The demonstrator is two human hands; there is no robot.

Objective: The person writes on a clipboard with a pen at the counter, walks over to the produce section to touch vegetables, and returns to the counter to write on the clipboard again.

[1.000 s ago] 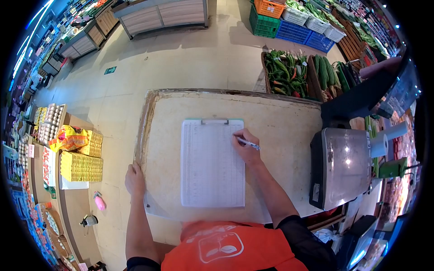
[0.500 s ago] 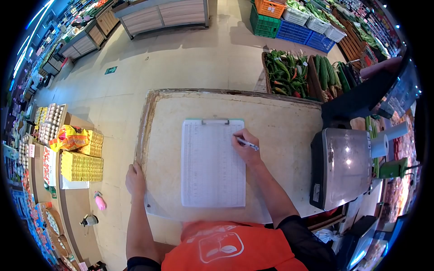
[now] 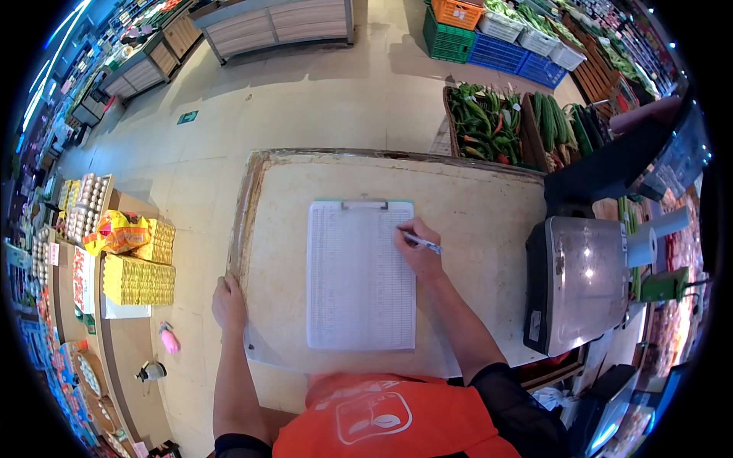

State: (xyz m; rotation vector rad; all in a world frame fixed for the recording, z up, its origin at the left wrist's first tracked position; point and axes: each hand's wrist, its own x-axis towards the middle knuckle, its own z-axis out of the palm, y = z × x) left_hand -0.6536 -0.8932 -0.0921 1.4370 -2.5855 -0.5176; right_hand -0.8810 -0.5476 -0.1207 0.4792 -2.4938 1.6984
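Note:
A clipboard (image 3: 364,204) with a metal clip lies on the worn table (image 3: 481,305), holding a printed sheet (image 3: 359,282) of rows and columns. My right hand (image 3: 418,248) is closed around a pen (image 3: 422,243), resting at the sheet's upper right edge. At the table's left edge is my left hand (image 3: 228,302), its fingers curled against the rim; whether they grip it is hard to make out.
A weighing scale (image 3: 584,282) stands on the table's right side. Beyond the far edge are baskets of peppers (image 3: 485,122) and cucumbers (image 3: 551,122). Yellow egg trays (image 3: 139,281) and a pink bottle (image 3: 169,340) are at the left.
My right hand with the pen has shifted very slightly to the right at the sheet's edge. My left hand stays at the table's edge.

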